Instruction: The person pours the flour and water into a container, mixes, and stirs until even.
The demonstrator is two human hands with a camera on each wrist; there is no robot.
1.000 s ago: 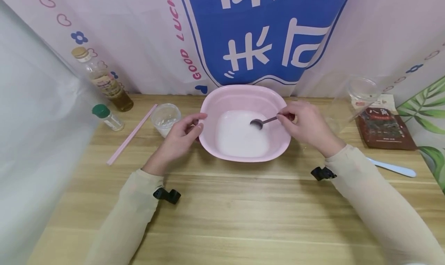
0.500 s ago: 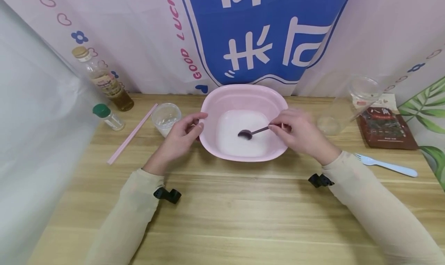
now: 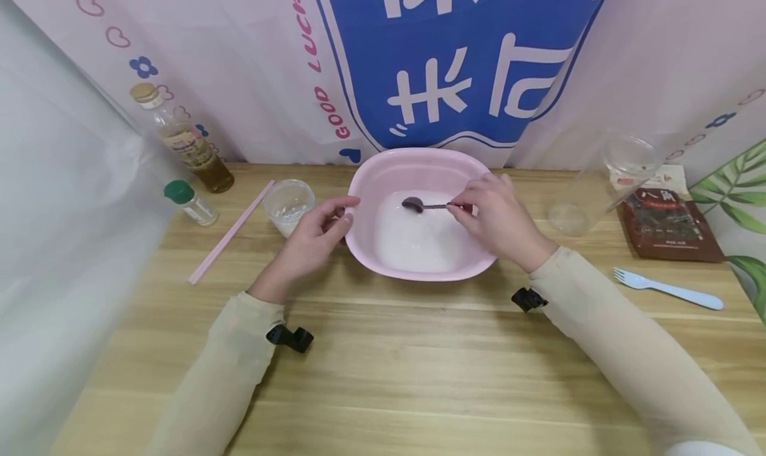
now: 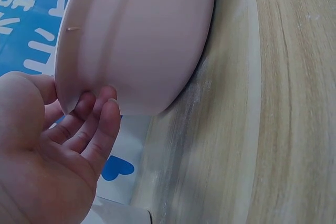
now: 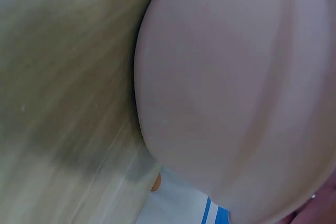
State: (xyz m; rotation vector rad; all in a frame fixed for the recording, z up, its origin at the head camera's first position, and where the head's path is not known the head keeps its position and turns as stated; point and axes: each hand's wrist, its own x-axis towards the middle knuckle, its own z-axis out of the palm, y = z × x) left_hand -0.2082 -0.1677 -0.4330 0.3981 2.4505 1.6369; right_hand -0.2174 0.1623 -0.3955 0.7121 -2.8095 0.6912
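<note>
A pink basin (image 3: 421, 160) holding white liquid or fine white matter (image 3: 419, 243) stands on the wooden table. My left hand (image 3: 311, 233) grips its left rim; in the left wrist view the fingers (image 4: 107, 124) curl under the rim and the thumb lies over it. Between thumb and fingers of my right hand (image 3: 499, 217), a dark brown spoon (image 3: 413, 205) is pinched by its handle, its bowl over or in the white contents toward the back. The right wrist view is mostly filled by the basin's outer wall (image 5: 220, 77), with only a bit of the hand at the lower right edge.
Left of the basin stand a clear cup (image 3: 289, 203), pink chopsticks (image 3: 232, 232), a green-capped shaker (image 3: 191, 203) and a corked oil bottle (image 3: 194, 150). On the right are a tall clear container (image 3: 571, 217), a brown spice packet (image 3: 667, 223) and a light blue fork (image 3: 670, 288).
My right hand has moved left with the spoon, whose bowl swept from the right of the basin's contents to the left, then back. The left hand keeps its hold on the rim.
</note>
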